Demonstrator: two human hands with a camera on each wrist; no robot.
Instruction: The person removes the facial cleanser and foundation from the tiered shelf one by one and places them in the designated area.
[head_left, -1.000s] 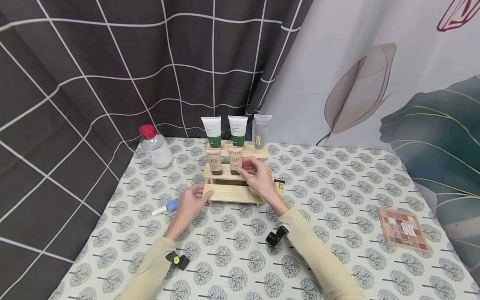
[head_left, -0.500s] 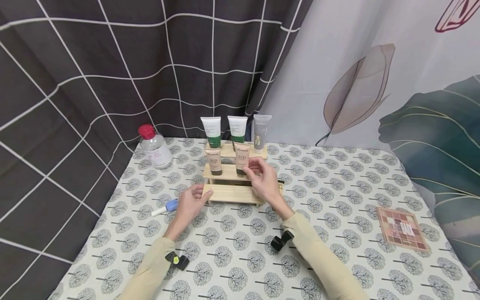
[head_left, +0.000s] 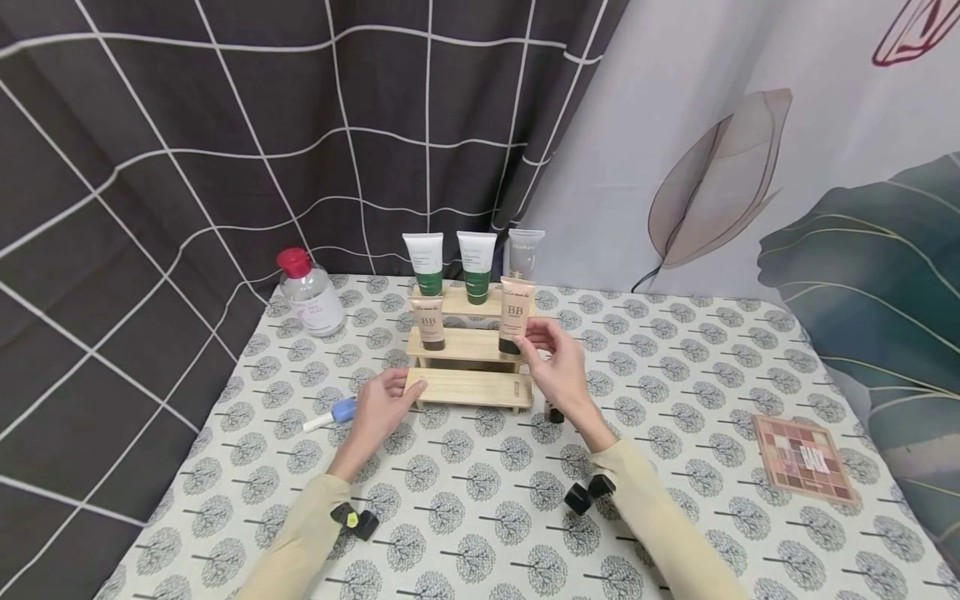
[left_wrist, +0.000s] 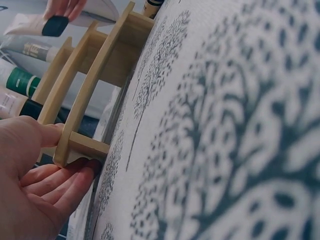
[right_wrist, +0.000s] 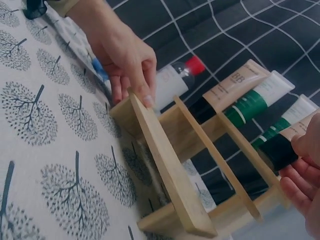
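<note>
My left hand [head_left: 384, 406] grips the left end of the lowest step of a three-step wooden display rack [head_left: 465, 387], thumb on top and fingers underneath. At the rack's right side my right hand [head_left: 558, 362] pinches a BB cream tube [head_left: 516, 308] near its dark cap [right_wrist: 275, 152]. In the left wrist view this tube is apart from the steps. A second BB cream tube [head_left: 429, 321] stands at the left of the middle step. On the top step are two white-and-green tubes [head_left: 425, 260] [head_left: 477, 265] and a grey tube [head_left: 527, 250], partly hidden by the held tube.
Left of the rack stands a clear bottle with a red cap [head_left: 295, 263]. A blue-and-white stick-like item [head_left: 330, 414] lies by my left hand. A dark-ended item [head_left: 555, 412] is partly hidden under my right hand. An eyeshadow palette [head_left: 806, 458] lies at right.
My right hand has moved the BB cream tube to the right along the middle step, away from the other one. My left hand has stayed on the rack.
</note>
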